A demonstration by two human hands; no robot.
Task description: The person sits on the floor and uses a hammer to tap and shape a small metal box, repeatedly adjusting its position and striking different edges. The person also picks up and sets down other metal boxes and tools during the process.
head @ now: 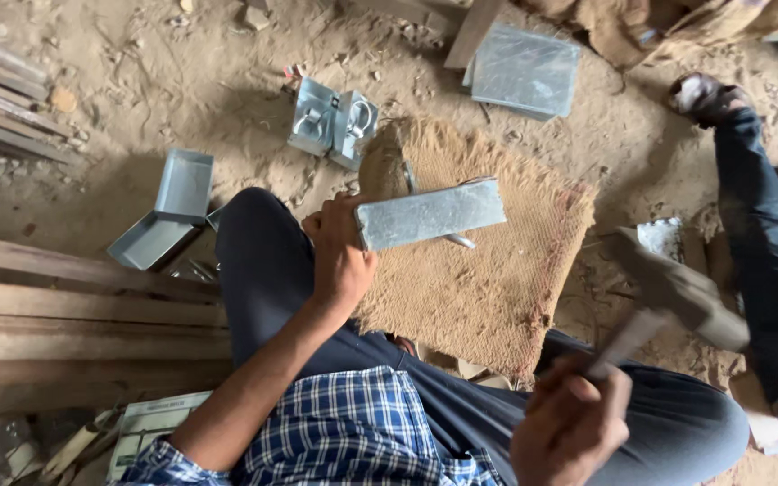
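My left hand (339, 252) grips the near end of a grey sheet-metal box (429, 214) and holds it flat above a coarse brown fibre mat (488, 279). A thin metal rod (457, 239) shows just under the box. My right hand (569, 423) is closed around the handle of a hammer (677, 292), raised to the right of the mat and blurred. I sit on sandy ground, my knees on either side of the mat.
Finished metal boxes (333, 121) lie behind the mat. An open metal tray (166, 209) sits at left and a flat sheet (526, 67) at the back. Wooden planks (83, 315) lie at left. Another person's leg (754, 234) is at right.
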